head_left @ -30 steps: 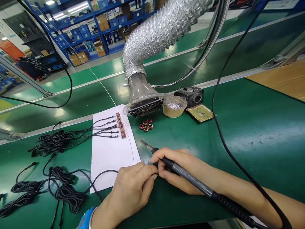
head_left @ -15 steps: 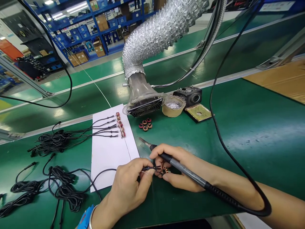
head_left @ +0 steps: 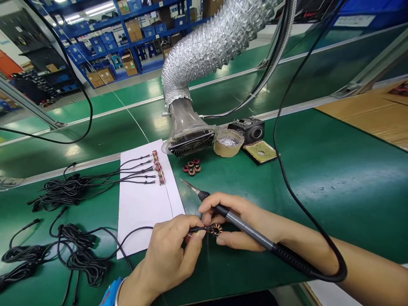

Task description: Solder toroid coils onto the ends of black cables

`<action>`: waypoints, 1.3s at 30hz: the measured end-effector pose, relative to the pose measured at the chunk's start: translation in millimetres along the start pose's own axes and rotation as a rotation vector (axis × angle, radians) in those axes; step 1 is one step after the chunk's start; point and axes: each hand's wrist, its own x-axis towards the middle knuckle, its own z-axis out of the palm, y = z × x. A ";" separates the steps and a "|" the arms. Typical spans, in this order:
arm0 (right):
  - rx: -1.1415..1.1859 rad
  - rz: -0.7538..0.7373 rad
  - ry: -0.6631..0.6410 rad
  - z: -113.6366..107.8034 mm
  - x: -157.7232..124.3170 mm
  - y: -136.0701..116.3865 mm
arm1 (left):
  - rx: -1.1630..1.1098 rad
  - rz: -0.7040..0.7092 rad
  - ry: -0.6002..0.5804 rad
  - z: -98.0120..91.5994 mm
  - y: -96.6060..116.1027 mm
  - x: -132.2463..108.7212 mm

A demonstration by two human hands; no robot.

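My left hand [head_left: 175, 244] pinches the end of a black cable [head_left: 137, 229] between thumb and fingers, with a thin bright wire showing under the thumb. At the cable's end sits a small toroidal coil [head_left: 217, 230] with copper-coloured windings; the fingertips of my right hand [head_left: 237, 214] are beside it, and whether they grip it I cannot tell. A soldering iron [head_left: 242, 223] lies across my right hand, held there, its bare tip pointing up and left, away from the coil. Several more coils [head_left: 191, 167] rest on the green table beyond the tip.
On a white sheet [head_left: 137, 212] lie cable ends and a row of coils [head_left: 158, 167]. Coiled black cables [head_left: 86, 255] cover the left side. Behind stand a fume extractor hood [head_left: 188, 127], a solder pot [head_left: 228, 142], an iron stand [head_left: 251, 128] and a sponge tray [head_left: 260, 151].
The coil has come up against the cable's end, in line with it, where the wire ends stood apart from it before. The view has shifted slightly.
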 end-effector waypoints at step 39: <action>0.290 -0.007 0.151 21.9 2.2 8.9 | 0.021 -0.015 0.066 6.8 -0.1 -0.9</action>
